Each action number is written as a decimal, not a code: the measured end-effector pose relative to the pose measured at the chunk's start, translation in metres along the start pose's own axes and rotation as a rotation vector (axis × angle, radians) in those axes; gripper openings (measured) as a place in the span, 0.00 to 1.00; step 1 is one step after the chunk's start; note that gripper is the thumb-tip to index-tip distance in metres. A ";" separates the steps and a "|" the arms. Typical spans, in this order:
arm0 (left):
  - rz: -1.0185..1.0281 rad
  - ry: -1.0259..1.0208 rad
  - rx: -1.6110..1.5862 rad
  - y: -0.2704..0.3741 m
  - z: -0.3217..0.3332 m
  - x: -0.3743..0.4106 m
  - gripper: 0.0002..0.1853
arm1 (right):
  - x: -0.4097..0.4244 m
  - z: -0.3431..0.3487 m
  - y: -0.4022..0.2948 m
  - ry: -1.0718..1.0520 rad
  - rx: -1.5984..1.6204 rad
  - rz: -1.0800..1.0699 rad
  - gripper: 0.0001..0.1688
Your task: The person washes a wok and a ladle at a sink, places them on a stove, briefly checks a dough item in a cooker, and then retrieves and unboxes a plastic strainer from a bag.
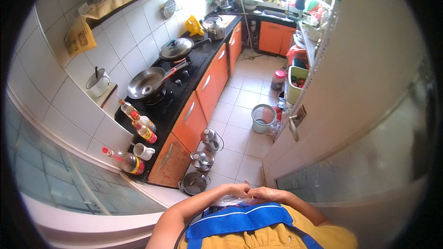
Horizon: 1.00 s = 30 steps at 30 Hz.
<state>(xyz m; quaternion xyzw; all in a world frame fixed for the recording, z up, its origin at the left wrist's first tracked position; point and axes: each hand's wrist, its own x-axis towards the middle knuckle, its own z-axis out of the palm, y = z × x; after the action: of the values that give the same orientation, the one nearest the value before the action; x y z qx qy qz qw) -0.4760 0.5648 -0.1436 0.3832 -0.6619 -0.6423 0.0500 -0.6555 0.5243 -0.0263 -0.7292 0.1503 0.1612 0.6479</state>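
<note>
At the bottom middle, my left hand (pixel 239 190) and my right hand (pixel 264 193) meet in front of my body, fingers bent and close together. A clear plastic bag (pixel 232 200) shows just under them, against the blue apron (pixel 238 219). Which hand grips the bag is too small and covered to tell. A lidded pot (pixel 194 183) stands on the floor to the left of my hands, with stacked metal pots (pixel 201 161) and a metal thermos flask (pixel 210 140) beyond it.
On the left, a black counter holds a wok (pixel 147 83), a lidded pan (pixel 176 49), a kettle (pixel 215 27), sauce bottles (pixel 144 131) and a mug (pixel 143 152). A plastic basket (pixel 263 117) stands on the tiled floor. An open door (pixel 332 110) and a metal shelf (pixel 308 41) line the right.
</note>
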 end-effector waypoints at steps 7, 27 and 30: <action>0.114 0.032 -0.046 0.003 -0.093 0.043 0.18 | 0.022 -0.090 0.031 0.153 0.100 -0.010 0.10; 0.133 -0.421 0.143 0.002 -0.397 0.139 0.19 | 0.123 -0.304 0.012 0.649 -0.078 -0.020 0.09; 0.133 -0.430 -0.026 -0.044 -0.428 0.147 0.18 | 0.156 -0.329 0.014 0.687 0.091 -0.081 0.08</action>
<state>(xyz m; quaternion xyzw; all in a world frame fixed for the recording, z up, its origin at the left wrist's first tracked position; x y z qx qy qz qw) -0.3206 0.1386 -0.1722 0.1923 -0.6726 -0.7131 -0.0452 -0.5069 0.1944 -0.0701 -0.7167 0.3374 -0.1263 0.5971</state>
